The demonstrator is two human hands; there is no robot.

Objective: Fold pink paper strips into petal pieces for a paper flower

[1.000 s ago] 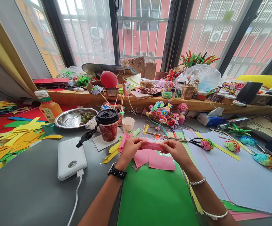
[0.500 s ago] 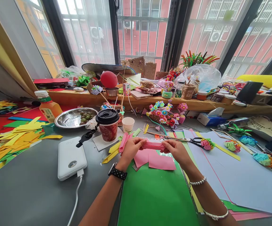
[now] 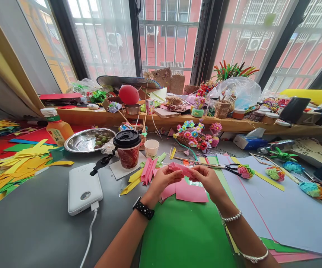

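Between my two hands a small folded piece of pink paper (image 3: pixel 181 169) is held in the air. My left hand (image 3: pixel 164 180) pinches its left end, and my right hand (image 3: pixel 205 179) grips the right end. Beneath them, flat pink paper pieces (image 3: pixel 191 192) lie at the top of a green sheet (image 3: pixel 187 232). Left of my left hand rest folded pink strips (image 3: pixel 149 171), with folded yellow strips (image 3: pixel 133 182) beside them. Scissors (image 3: pixel 232 169) with black handles lie to the right of my right hand.
A lidded coffee cup (image 3: pixel 127 154) and a paper cup (image 3: pixel 151 148) stand behind my left hand. A white power bank (image 3: pixel 85 188) with a cable lies at left, near yellow paper strips (image 3: pixel 18 167). Folded paper flowers (image 3: pixel 275 173) and white sheets (image 3: pixel 286 216) are on the right.
The pink paper has tilted, its left end now higher, and my fingers have shifted on it. My left hand has moved slightly right, showing more of the folded pink strips.
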